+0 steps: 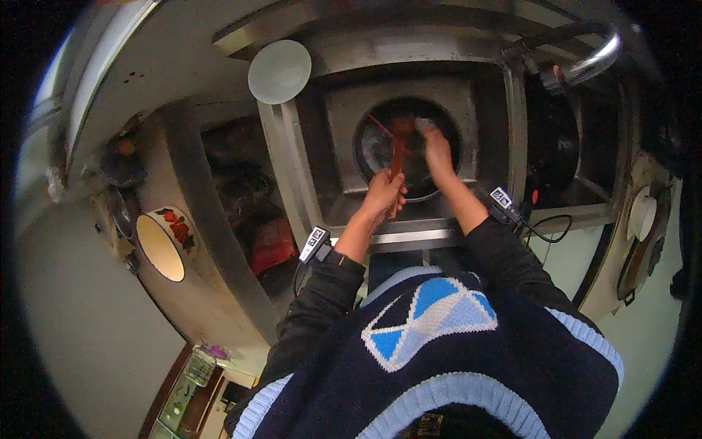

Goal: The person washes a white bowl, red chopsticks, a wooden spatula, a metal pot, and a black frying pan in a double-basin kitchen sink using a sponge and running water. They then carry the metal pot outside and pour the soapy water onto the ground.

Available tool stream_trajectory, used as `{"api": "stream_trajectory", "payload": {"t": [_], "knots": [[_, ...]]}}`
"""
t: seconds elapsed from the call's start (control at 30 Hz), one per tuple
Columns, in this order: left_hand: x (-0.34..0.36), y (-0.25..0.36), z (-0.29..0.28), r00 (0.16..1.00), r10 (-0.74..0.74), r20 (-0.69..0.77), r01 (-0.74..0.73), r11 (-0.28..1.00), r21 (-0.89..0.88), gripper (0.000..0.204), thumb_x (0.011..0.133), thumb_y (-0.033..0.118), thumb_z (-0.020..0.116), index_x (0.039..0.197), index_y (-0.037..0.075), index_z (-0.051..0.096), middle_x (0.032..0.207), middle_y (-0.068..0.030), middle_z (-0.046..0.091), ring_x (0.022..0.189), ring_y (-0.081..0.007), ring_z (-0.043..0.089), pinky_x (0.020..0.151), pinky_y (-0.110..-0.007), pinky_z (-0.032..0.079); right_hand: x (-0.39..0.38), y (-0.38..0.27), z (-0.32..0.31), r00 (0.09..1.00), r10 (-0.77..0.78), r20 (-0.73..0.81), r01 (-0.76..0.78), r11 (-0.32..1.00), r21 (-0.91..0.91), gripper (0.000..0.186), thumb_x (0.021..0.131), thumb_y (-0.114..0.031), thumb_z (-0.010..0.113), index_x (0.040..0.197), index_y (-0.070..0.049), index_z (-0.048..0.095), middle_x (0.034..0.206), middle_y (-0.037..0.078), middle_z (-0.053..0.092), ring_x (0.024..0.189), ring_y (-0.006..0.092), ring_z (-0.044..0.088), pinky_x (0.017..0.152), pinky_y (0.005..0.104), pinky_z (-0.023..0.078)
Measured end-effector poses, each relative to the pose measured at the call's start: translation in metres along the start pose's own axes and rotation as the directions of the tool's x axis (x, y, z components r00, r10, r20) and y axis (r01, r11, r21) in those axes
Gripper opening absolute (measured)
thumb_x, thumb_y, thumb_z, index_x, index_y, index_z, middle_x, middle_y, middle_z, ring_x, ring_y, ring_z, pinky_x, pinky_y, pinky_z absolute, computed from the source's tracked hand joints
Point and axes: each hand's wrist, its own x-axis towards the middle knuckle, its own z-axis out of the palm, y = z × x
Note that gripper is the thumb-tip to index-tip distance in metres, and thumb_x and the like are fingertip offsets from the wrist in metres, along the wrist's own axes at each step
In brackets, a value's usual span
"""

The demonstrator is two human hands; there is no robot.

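My left hand [384,194] is closed round the handle of a reddish-brown wooden spatula [398,154], its wide end pointing away from me. The spatula is over a round dark pan or basin [363,173] that sits inside the steel sink [351,102]. My right hand [437,150] is over the right side of the same vessel, next to the spatula's wide end. Its fingers are bent round a small greyish thing, blurred and too unclear to name. A thin reddish stick [380,124] slants beside the spatula. Water seems to shine in the vessel.
A white bowl [279,72] stands on the sink's far left corner. A curved metal faucet [592,62] is at the far right, above a second basin holding a dark round pan [552,135]. Left on the counter is an enamel pot [162,247] with red flowers.
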Motion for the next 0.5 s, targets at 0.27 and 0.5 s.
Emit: {"api": "stream_trajectory", "payload": {"t": [0.27, 0.5], "knots": [[-0.018, 0.013, 0.004, 0.968, 0.158, 0.194, -0.211, 0.932, 0.293, 0.019, 0.085, 0.016, 0.052, 0.098, 0.002, 0.048, 0.064, -0.0071, 0.055, 0.050, -0.0140, 0.052, 0.043, -0.029, 0.042, -0.023, -0.032, -0.003, 0.804, -0.532, 0.266, 0.548, 0.488, -0.680, 0.044, 0.090, -0.035, 0.035, 0.124, -0.011, 0.048, 0.138, 0.015, 0.031, 0.125, 0.0371, 0.030, 0.103, 0.0450, 0.023], [-0.022, 0.000, -0.004, 0.892, 0.446, 0.072, -0.388, 0.675, 0.627, 0.019, 0.082, 0.016, 0.056, 0.090, -0.001, 0.052, 0.072, -0.0201, 0.059, 0.066, -0.0337, 0.058, 0.059, -0.039, 0.045, 0.039, -0.016, 0.000, 0.882, -0.188, 0.432, 0.415, 0.745, -0.523, 0.050, 0.088, -0.046, 0.036, 0.122, -0.013, 0.050, 0.128, 0.016, 0.045, 0.117, 0.0348, 0.042, 0.097, 0.0437, 0.034]]}}
